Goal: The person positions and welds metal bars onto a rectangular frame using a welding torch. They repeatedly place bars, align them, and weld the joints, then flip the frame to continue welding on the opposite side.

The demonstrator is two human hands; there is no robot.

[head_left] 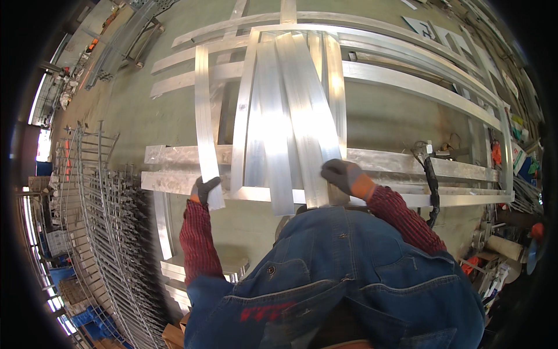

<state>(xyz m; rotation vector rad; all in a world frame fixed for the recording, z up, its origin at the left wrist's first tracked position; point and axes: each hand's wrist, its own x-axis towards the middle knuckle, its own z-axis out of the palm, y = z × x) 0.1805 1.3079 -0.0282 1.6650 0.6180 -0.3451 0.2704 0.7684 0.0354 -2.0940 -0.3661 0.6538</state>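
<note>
My left hand [206,189], in a dark glove with an orange cuff, is closed round the near end of a long, flat aluminium profile [203,116]. That profile lies apart from the others, on the left. Several more shiny profiles [273,134] are fanned out side by side within a rectangular metal frame [239,134]. My right hand [344,175], gloved the same way, has its fingers curled at the near end of a right-hand profile [317,110]; the fingertips are partly hidden. Some near ends overhang the frame's front bar.
Long metal beams [407,160] run crosswise under the frame. A dark cable bundle [431,186] hangs over them at right. Stacked metal racks [110,244] stand at left. A cart [142,43] is at far left, and tools and a roll [504,247] crowd the right.
</note>
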